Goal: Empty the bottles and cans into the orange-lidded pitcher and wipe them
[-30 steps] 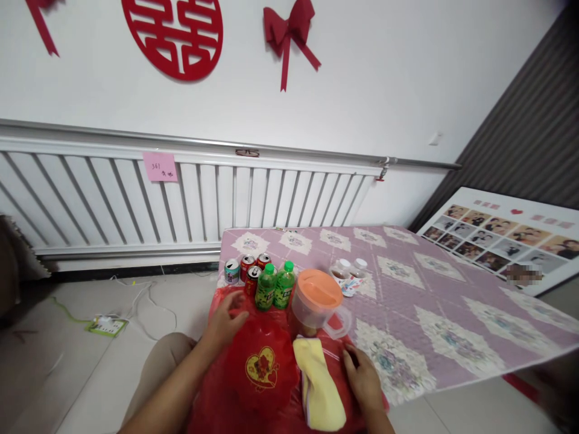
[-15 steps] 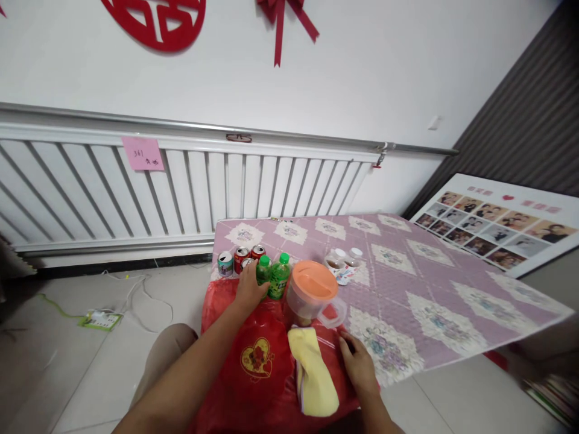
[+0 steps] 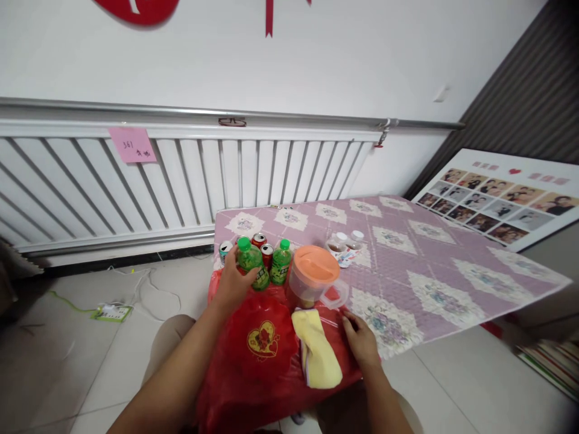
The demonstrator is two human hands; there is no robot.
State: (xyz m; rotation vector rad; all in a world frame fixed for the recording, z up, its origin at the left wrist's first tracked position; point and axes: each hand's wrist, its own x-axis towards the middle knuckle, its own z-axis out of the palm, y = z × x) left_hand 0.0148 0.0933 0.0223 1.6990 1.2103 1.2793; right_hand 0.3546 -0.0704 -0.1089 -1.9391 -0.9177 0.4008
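Note:
My left hand (image 3: 235,278) is wrapped round a green-capped drink bottle (image 3: 250,258), tilted slightly to the left. Right beside it a second green bottle (image 3: 281,263) stands upright. Several opened cans, among them a red can (image 3: 266,254), are grouped behind and partly hidden. My right hand (image 3: 359,339) rests at the table's right edge with fingers curled; whether it grips the edge cloth I cannot make out. Between my hands are a clear pitcher (image 3: 312,274) with an orange lid, a folded yellow cloth (image 3: 319,352) and a red plate (image 3: 266,331) with a gold heart.
A pair of small white-capped bottles (image 3: 346,247) stands on the purple flowered tablecloth (image 3: 398,265). Behind the table runs a white radiator (image 3: 190,181). Cables and a green power strip (image 3: 112,312) lie on the floor at left. A photo board (image 3: 502,199) leans at right.
My left hand has moved the held bottle left, away from the second bottle, uncovering a red can between them. My right hand stays at the table edge. The camera view has shifted slightly downward.

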